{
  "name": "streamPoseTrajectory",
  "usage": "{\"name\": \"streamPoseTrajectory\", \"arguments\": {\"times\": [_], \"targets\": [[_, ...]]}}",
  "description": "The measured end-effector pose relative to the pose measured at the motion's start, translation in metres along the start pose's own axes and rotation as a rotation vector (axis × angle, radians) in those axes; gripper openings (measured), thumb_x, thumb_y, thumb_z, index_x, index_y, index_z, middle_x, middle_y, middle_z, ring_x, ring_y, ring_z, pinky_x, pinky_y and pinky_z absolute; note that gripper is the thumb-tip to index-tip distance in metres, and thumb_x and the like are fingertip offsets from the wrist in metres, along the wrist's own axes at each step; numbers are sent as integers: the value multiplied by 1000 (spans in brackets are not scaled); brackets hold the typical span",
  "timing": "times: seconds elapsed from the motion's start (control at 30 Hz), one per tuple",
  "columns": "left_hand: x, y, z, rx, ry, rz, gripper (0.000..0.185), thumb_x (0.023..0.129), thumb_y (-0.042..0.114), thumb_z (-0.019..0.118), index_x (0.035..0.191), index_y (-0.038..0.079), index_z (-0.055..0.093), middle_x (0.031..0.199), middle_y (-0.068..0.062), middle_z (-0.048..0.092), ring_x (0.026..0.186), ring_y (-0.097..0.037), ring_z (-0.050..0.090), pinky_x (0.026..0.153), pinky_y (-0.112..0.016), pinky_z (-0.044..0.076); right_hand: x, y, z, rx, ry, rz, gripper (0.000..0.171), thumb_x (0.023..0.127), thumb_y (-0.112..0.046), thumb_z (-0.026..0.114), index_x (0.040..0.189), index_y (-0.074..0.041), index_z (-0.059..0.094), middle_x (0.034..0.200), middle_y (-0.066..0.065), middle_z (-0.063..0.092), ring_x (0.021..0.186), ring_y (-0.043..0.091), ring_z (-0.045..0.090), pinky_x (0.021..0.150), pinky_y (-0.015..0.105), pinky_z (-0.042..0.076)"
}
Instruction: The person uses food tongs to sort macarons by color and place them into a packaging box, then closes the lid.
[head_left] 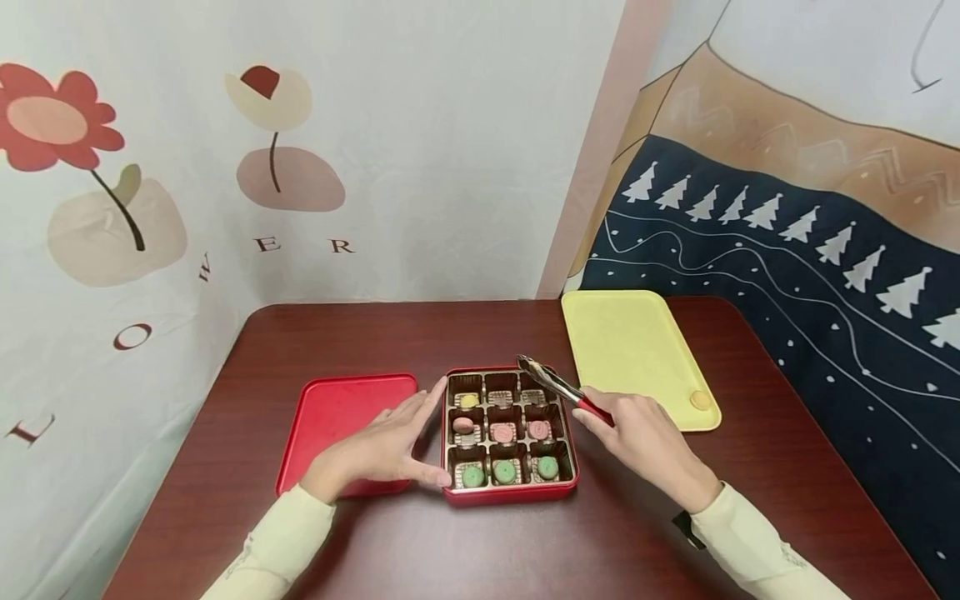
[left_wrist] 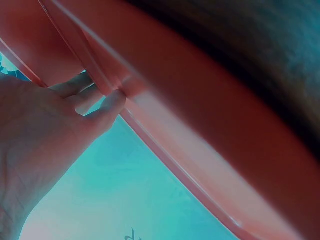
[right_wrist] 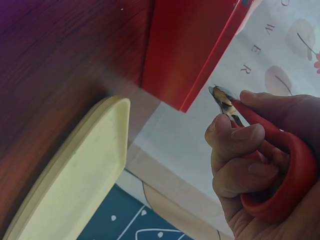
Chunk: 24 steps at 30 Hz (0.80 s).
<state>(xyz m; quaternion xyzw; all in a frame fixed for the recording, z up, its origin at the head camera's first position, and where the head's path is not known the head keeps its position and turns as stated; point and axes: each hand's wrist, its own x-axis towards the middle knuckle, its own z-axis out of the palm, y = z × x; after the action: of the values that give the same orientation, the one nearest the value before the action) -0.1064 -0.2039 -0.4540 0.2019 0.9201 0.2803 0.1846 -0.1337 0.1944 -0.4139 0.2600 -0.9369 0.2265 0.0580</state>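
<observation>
- Seeing a dark red-brown counter [head_left: 495,550] beneath everything else.
- Find a yellow tray [head_left: 622,350] at far right, bearing one round yellow sweet [head_left: 699,401] near its near-right corner.
- Find a red box [head_left: 510,497] at centre, uncovered, divided three by three. Expect possible sliding if knocked, with only light bracing on its left.
- Find a red lid [head_left: 337,417] left of the box, partly hidden behind the left hand [head_left: 375,446].
- Of the hands, see the left spread, touching the box's left side; see the right hand [head_left: 637,429] gripping red-handled tongs [head_left: 555,382].
- Beware of tips catching the far rim or a divider if lowered too slantwise, or of crushing from too hard a squeeze. Trace the long axis diagonally from the right hand across the far-right compartment, tips pointing away and leftward; no sweet visible between them.
- Count three green sweets [head_left: 505,472] in the nearest row.
</observation>
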Motion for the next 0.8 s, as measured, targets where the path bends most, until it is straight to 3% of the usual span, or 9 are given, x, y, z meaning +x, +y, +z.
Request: {"name": "streamPoseTrajectory", "arguments": {"times": [0.27, 0.5, 0.8], "targets": [[0, 1, 0, -19, 8, 5, 142, 82, 71, 87, 177, 23, -8, 178, -26, 16, 164, -45, 12, 124, -76, 13, 2, -9, 6, -4, 12, -65, 21, 100, -24, 84, 118, -14, 81, 62, -15, 40, 52, 4, 34, 46, 26, 32], [2, 1, 0, -20, 8, 11, 142, 82, 72, 86, 176, 25, -9, 178, -24, 16, 165, -43, 11, 125, -75, 11, 4, -16, 12, -5, -3, -95, 36, 99, -24, 85, 129, -6, 80, 63, -14, 48, 52, 4, 32, 47, 26, 33], [1, 1, 0, -16, 3, 5, 143, 81, 71, 87, 176, 25, -9, 178, -24, 17, 165, -44, 12, 125, -75, 13, 4, -17, 18, -17, -11, -109, 37, 99, -25, 85, 128, -3, 81, 63, -9, 54, 52, 5, 33, 48, 26, 36]]}}
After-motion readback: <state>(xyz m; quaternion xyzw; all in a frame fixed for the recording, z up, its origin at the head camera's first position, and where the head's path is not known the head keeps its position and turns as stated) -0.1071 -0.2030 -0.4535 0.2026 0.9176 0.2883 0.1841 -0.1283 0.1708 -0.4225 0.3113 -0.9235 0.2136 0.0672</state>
